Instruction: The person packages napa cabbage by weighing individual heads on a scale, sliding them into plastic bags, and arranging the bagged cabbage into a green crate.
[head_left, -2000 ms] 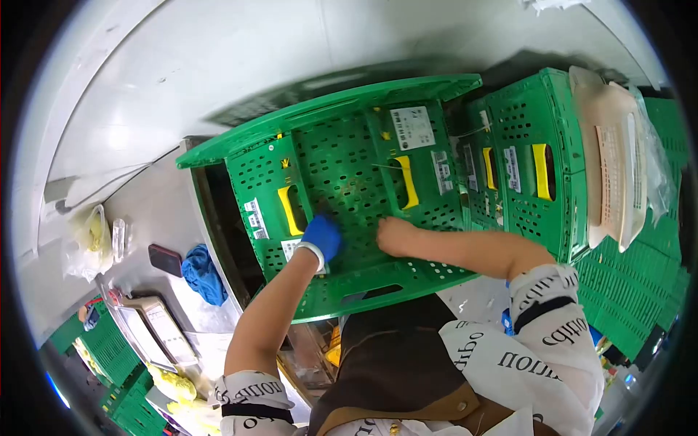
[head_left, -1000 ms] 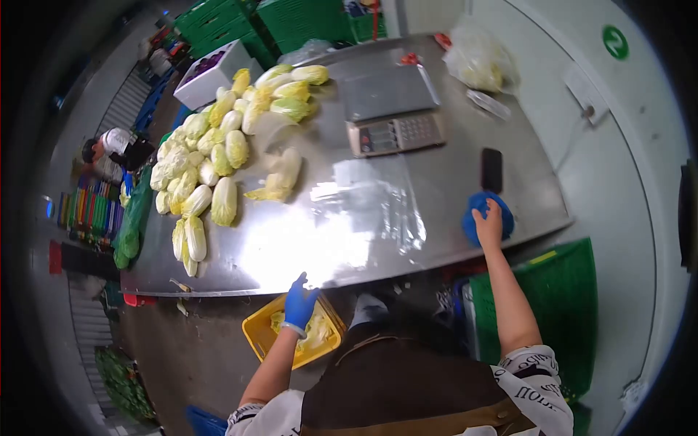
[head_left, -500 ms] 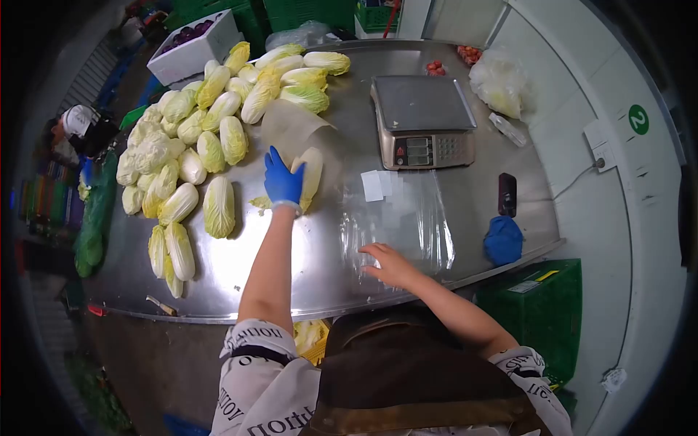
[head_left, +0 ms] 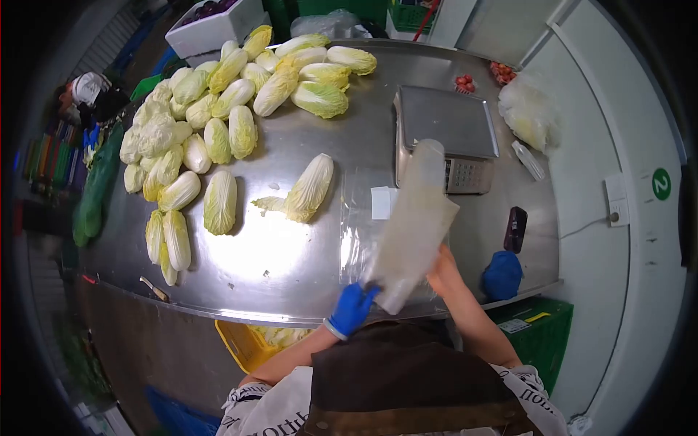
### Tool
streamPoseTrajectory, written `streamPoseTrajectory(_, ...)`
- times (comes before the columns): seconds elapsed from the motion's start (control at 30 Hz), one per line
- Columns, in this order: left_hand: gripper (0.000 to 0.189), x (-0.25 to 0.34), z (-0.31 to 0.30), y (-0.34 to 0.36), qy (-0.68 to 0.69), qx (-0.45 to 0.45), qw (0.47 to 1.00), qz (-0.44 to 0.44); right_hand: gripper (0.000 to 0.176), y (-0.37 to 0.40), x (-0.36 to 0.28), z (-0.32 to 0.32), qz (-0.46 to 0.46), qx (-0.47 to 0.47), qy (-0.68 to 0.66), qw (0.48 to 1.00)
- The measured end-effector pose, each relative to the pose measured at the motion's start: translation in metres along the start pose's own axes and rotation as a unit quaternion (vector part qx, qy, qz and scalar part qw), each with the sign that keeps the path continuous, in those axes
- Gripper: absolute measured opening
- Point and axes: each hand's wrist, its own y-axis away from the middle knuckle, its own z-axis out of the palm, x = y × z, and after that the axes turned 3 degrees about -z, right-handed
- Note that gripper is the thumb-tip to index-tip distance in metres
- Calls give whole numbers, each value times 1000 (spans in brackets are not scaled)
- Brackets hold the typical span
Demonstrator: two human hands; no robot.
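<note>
My left hand [head_left: 354,307], in a blue glove, is closed on the lower left corner of a translucent plastic sheet [head_left: 411,229], possibly a bag. Bare, my right hand [head_left: 440,270] is at the sheet's right edge; its fingers are hidden behind the plastic. The raised sheet covers part of the scale [head_left: 443,116] and the white paper slips [head_left: 381,203]. On the steel table, left of the sheet, lies a single napa cabbage [head_left: 310,189] with a loose outer leaf [head_left: 269,204] at its base.
A heap of napa cabbages [head_left: 236,94] covers the table's far left. A knife [head_left: 153,288] lies at the front edge. To the right are a phone [head_left: 515,229], a blue bundle [head_left: 502,275] and a plastic bag [head_left: 528,112]. A yellow crate [head_left: 243,349] stands below the edge.
The plastic sheet has come from beside the cabbages to in front of me. My left hand has left the single cabbage and moved down and right to the sheet. My right hand has shifted right.
</note>
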Motion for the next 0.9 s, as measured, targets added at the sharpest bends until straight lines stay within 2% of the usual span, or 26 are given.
streamPoseTrajectory(0.07, 24, -18, -11, -18, -66, -117, 973, 187, 49, -8, 20, -50, -31, 81, 114, 990)
streamPoseTrajectory(0.13, 29, -44, -44, -42, -116, -109, 985, 73, 52, -8, 4, -78, -17, 47, 222, 974)
streamPoseTrajectory(0.17, 33, -83, -56, -60, -50, 38, 998, 22, 53, -11, -4, -87, -13, 30, 272, 962)
streamPoseTrajectory(0.2, 37, -113, -65, -81, 16, 183, 983, -29, 56, -16, -10, -96, 19, 13, 293, 956)
streamPoseTrajectory(0.23, 45, -76, -92, -103, -175, 288, 941, 24, 59, -22, -11, -105, 52, -3, 311, 949)
streamPoseTrajectory(0.27, 55, -72, -112, -131, -211, 296, 928, 85, 61, -27, -9, -110, 85, -17, 330, 940)
streamPoseTrajectory(0.33, 81, -82, -126, -177, -328, 282, 900, 57, 65, -38, 6, -115, 119, -25, 370, 921)
streamPoseTrajectory(0.37, 82, -89, -129, -193, -329, 212, 919, -42, 67, -43, 10, -115, 136, -31, 392, 910)
streamPoseTrajectory(0.4, 82, -96, -134, -206, -326, 138, 925, -141, 69, -46, 10, -111, 49, 23, 501, 864)
streamPoseTrajectory(0.47, 79, -110, -154, -219, -181, 105, 968, -137, 72, -48, 6, -96, -123, 123, 680, 713)
streamPoseTrajectory(0.5, 78, -119, -164, -221, -107, 87, 981, -135, 70, -41, -17, -60, -199, 132, 713, 659)
streamPoseTrajectory(0.53, 70, -142, -165, -225, 117, 70, 970, -203, 69, -38, -25, -42, -228, 101, 705, 664)
streamPoseTrajectory(0.6, 62, -122, -160, -197, 329, 52, 925, -182, 69, -36, -31, -15, -285, 44, 684, 670)
streamPoseTrajectory(0.67, 61, -79, -143, -161, 350, 79, 927, -105, 66, -40, -22, 27, -165, -81, 552, 813)
streamPoseTrajectory(0.7, 61, -58, -134, -144, 407, 85, 905, -86, 67, -47, -12, 46, -145, -117, 502, 845)
streamPoseTrajectory(0.8, 61, -13, -111, -93, 538, 95, 835, -67, 79, -64, 21, 88, -68, -182, 303, 933)
streamPoseTrajectory(0.87, 60, 4, -103, -66, 518, 108, 845, -73, 85, -63, 29, 116, -35, -208, 261, 942)
streamPoseTrajectory(0.9, 61, 8, -105, -55, 464, 121, 874, -73, 88, -60, 32, 125, -18, -221, 241, 945)
